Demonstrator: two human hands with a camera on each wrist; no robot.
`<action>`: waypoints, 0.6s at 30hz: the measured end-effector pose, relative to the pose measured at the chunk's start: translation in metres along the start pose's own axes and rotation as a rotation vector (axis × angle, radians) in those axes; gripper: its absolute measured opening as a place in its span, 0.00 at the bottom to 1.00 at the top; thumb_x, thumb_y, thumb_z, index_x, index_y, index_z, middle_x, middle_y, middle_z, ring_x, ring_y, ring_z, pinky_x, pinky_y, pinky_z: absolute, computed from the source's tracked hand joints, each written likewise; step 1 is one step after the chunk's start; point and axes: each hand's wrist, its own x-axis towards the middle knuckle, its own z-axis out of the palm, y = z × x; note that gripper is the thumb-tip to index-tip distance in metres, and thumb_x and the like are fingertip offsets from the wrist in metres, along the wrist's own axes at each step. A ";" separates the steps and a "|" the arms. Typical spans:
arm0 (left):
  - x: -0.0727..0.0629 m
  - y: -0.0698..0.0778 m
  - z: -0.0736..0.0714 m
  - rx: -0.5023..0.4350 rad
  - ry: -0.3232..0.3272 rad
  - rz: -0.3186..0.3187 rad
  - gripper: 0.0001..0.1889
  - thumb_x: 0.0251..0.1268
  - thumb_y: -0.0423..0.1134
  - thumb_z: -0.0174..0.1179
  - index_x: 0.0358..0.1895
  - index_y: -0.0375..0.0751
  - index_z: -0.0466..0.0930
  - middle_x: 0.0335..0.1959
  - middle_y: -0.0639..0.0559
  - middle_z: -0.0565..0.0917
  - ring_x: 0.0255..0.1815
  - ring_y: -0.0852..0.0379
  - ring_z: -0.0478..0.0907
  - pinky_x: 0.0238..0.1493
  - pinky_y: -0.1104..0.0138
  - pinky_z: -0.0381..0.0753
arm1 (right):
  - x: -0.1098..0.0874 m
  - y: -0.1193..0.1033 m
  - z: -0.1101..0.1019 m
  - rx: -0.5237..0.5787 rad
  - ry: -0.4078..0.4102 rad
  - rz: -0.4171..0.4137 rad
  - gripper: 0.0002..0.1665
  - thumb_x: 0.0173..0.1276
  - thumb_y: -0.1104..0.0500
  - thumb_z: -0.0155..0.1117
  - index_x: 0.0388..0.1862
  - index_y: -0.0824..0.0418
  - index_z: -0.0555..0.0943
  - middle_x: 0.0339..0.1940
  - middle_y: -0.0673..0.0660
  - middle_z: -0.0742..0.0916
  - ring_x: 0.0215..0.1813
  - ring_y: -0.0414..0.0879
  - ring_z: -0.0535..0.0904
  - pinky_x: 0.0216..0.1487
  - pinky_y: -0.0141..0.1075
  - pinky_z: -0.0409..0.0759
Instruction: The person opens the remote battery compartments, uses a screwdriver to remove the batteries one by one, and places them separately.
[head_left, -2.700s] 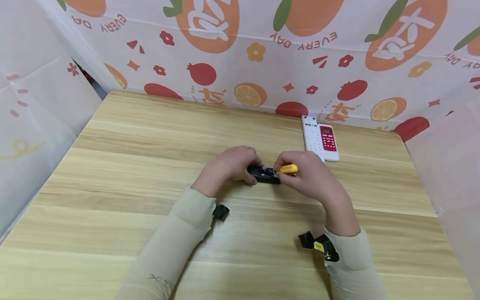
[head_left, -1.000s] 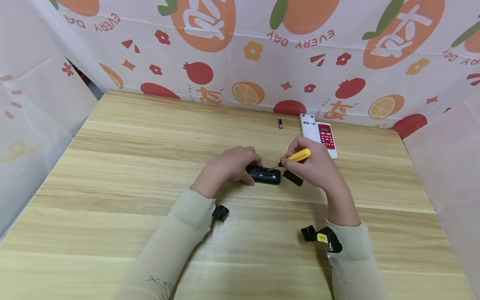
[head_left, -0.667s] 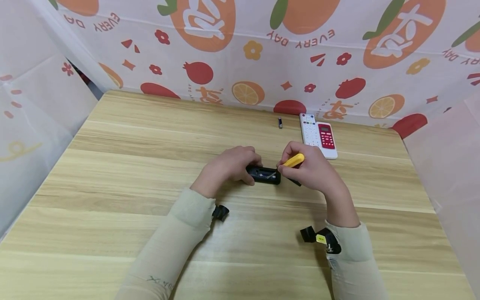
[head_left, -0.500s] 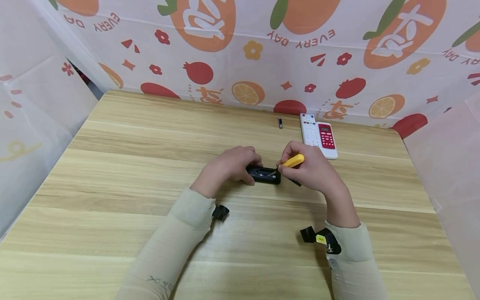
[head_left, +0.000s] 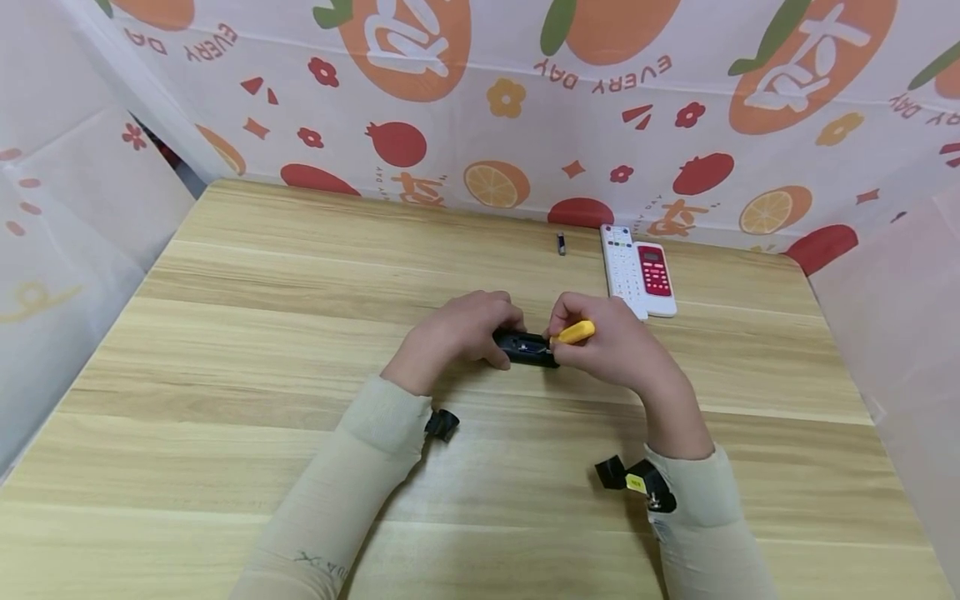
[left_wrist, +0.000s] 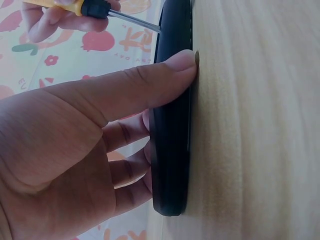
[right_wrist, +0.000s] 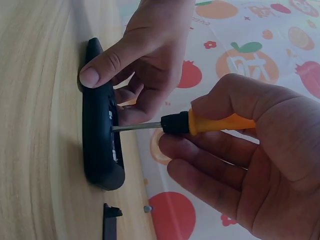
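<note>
A black remote control (head_left: 513,345) lies on the table with its battery compartment facing up and uncovered. My left hand (head_left: 467,332) grips its left end, thumb along the near side and fingers along the far side. In my right hand (head_left: 606,343) is a screwdriver (right_wrist: 220,125) with a yellow handle and black collar. Its metal shaft reaches into the compartment, where something metallic, apparently a battery, shows. How the tip touches it is hidden. A black battery cover (right_wrist: 110,225) lies beyond the remote's end in the right wrist view; the right hand hides it in the head view.
Toward the back of the wooden table (head_left: 300,275) lies a small loose battery (head_left: 561,243). To its right, a white remote control (head_left: 622,271) and a white one with a red front (head_left: 656,271) lie side by side. A fruit-print sheet (head_left: 450,125) hangs behind the table.
A loose battery has appeared at the back of the table since the earliest frame. The right hand drew back with the screwdriver, then moved left over the compartment again. The left hand stayed put.
</note>
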 end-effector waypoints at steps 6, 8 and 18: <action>-0.001 -0.001 0.001 -0.011 0.002 0.001 0.19 0.49 0.44 0.79 0.44 0.50 0.82 0.44 0.54 0.77 0.45 0.53 0.73 0.51 0.60 0.73 | -0.004 -0.009 0.002 -0.128 -0.038 -0.042 0.09 0.62 0.62 0.70 0.35 0.48 0.80 0.34 0.47 0.84 0.39 0.47 0.76 0.42 0.41 0.76; -0.002 -0.001 0.001 -0.013 -0.003 0.000 0.21 0.48 0.44 0.79 0.44 0.50 0.81 0.44 0.54 0.77 0.45 0.53 0.73 0.50 0.60 0.73 | -0.005 -0.013 0.003 -0.179 -0.049 -0.059 0.08 0.63 0.62 0.70 0.35 0.49 0.81 0.34 0.46 0.85 0.40 0.47 0.77 0.44 0.41 0.76; -0.002 0.001 -0.002 -0.032 -0.018 -0.011 0.16 0.49 0.43 0.78 0.40 0.50 0.83 0.39 0.55 0.79 0.41 0.54 0.74 0.46 0.62 0.73 | -0.006 -0.019 0.004 -0.241 -0.034 -0.104 0.07 0.63 0.63 0.69 0.35 0.50 0.83 0.35 0.46 0.85 0.39 0.47 0.77 0.46 0.42 0.76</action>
